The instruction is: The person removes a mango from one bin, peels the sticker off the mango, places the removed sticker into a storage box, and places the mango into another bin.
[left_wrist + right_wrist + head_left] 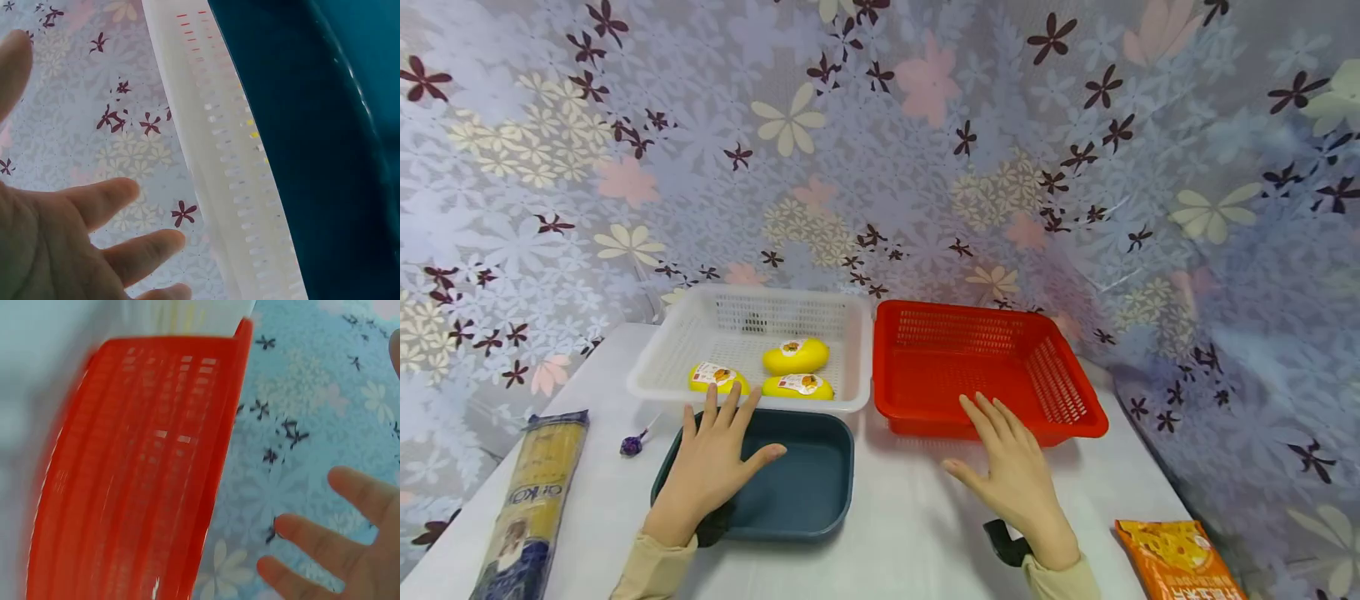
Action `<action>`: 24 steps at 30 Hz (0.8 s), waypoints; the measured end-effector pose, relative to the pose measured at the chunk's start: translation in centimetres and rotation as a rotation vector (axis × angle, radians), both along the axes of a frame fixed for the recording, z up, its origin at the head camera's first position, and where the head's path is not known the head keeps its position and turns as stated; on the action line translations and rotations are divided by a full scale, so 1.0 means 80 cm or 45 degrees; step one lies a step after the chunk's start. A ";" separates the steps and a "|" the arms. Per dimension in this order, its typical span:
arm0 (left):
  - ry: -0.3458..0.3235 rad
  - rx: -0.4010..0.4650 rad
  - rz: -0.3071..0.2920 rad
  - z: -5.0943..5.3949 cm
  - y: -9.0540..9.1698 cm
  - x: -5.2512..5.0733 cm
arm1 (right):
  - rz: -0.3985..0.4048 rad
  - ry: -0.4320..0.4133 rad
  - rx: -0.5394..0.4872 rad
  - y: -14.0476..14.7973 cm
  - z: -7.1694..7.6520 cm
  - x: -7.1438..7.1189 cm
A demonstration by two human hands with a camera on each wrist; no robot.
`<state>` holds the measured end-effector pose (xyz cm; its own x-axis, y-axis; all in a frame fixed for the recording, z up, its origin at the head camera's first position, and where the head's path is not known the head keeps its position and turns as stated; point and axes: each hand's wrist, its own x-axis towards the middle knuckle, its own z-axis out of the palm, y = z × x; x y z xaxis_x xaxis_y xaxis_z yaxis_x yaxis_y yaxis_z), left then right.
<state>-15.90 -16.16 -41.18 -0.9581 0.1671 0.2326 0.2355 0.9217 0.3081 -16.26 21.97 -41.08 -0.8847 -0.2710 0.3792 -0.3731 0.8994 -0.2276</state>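
My left hand (707,467), fingers spread and holding nothing, hovers over the left part of a dark teal tray (797,492). Behind that tray, a white basket (692,321) holds yellow packages (796,357) with labels. My right hand (1015,475) is spread in the air at the front edge of a red basket (917,375), which has nothing in it. In the left wrist view, the fingers of the left hand (81,244) are apart, beside the teal tray (300,150). In the right wrist view, the right hand (350,550) has its fingers apart near the red basket (137,469).
A long pack of noodles (531,508) lies at the left of the white table (910,533), with a purple-wrapped lollipop (632,445) beside it. An orange snack bag (1180,558) lies at the front right. Flowered cloth (880,167) hangs behind the table.
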 end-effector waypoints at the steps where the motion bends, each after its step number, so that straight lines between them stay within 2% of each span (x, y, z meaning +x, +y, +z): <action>1: -0.002 0.001 -0.007 0.000 0.001 -0.001 | 0.029 0.005 -0.024 -0.004 0.000 -0.003; 8: -0.009 0.004 0.005 -0.002 0.003 -0.007 | 0.254 0.036 -0.251 -0.040 0.014 -0.039; 18: 0.022 0.061 -0.037 -0.007 -0.007 -0.012 | 0.410 -0.209 -0.502 -0.094 0.044 -0.090; 24: 0.005 0.098 -0.039 -0.007 -0.010 -0.014 | 0.517 -0.306 -0.600 -0.124 0.046 -0.119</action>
